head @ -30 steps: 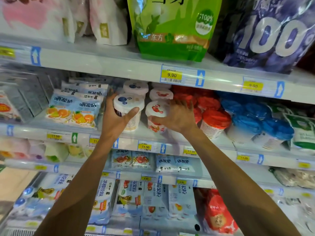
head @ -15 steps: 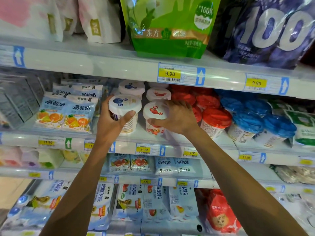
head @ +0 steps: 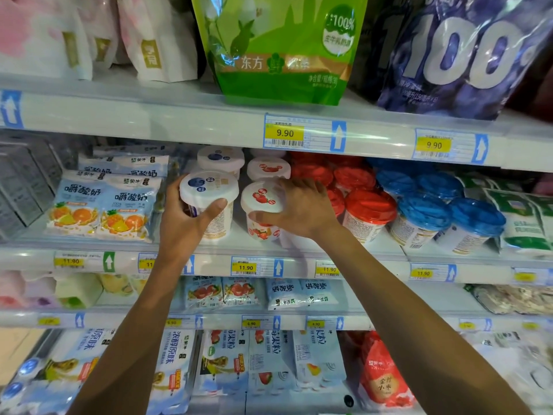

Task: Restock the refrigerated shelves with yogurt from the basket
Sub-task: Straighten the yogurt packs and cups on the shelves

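Both my arms reach up to the second shelf [head: 269, 250]. My left hand [head: 182, 226] grips a white yogurt cup with a blueberry lid [head: 209, 190] at the shelf's front, thumb across its side. Right beside it stands a white strawberry yogurt cup [head: 259, 205]; my right hand [head: 299, 209] holds it from the right, thumb on its front and fingers over the lid. More blueberry cups [head: 220, 158] and strawberry cups [head: 267, 168] stand in rows behind. The basket is out of view.
Red-lidded cups [head: 369, 206] and blue-lidded cups [head: 425, 212] fill the shelf to the right. Orange-fruit yogurt packs [head: 104, 205] lie to the left. Large green [head: 281, 49] and purple [head: 460, 55] bags sit on the shelf above. Lower shelves hold several cartons and pouches.
Both hands stay on the same two cups. The view has shifted slightly, and the cups sit a touch nearer the shelf front.
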